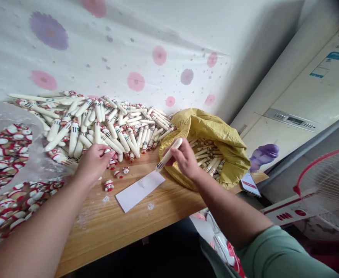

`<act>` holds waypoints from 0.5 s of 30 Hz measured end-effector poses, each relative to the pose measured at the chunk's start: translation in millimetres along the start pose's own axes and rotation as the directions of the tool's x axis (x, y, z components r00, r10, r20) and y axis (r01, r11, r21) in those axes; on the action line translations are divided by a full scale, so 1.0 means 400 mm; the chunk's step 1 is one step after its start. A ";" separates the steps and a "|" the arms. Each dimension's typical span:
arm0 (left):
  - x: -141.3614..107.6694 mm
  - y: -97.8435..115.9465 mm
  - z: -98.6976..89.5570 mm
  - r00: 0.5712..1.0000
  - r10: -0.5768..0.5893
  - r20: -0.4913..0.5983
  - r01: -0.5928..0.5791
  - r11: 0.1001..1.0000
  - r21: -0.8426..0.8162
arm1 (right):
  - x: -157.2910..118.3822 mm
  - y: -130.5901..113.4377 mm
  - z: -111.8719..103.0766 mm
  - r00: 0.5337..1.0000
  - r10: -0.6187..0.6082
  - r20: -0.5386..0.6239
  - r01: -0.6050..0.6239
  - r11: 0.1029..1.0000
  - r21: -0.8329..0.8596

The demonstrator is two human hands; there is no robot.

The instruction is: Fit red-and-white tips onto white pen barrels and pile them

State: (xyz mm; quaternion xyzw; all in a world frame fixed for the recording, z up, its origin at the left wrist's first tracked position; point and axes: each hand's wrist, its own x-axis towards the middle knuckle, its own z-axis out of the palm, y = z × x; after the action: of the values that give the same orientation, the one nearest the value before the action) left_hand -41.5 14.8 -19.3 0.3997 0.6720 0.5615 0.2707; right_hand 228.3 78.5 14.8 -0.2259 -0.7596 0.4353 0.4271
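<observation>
In my right hand (185, 160) is a cream multicolour pen body (169, 154), tilted with its end with coloured slider strips down at the far right edge of a white card (140, 191). The card lies flat on the wooden table and carries a faint pale smear. My left hand (95, 164) is closed in a pinch beside the pen pile, on a small red-and-white figurine (112, 164) partly hidden by the fingers. Loose on the table near it are a figurine (109, 185) and two more, one a white-faced figurine (126, 170).
A big heap of cream pens (100, 123) lies along the wall. At left, a clear plastic bag (39, 143) holds many figurines. A yellow sack (230, 146) of pens stands at right, near a phone (250, 184). A fan (326, 189) and refrigerator (297, 104) are beyond.
</observation>
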 end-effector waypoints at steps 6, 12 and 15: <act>-0.047 0.028 0.020 0.970 0.056 0.236 -0.060 0.998 0.012 | -0.021 0.053 0.075 0.991 0.021 0.131 0.007 0.978 -0.209; -0.047 0.003 0.030 0.948 0.108 0.299 -0.110 0.994 -0.009 | -0.030 0.075 0.091 0.985 0.068 0.160 -0.020 0.959 -0.281; -0.049 -0.005 0.032 0.935 0.090 0.343 -0.128 0.988 0.089 | -0.024 0.070 0.088 0.994 0.068 0.084 -0.056 0.990 -0.127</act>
State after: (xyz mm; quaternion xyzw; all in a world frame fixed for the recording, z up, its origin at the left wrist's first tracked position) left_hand -21.2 5.2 -25.8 0.5411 0.6222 0.4611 0.3279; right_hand 202.8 69.9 -22.5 -0.2561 -0.7961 0.4097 0.3643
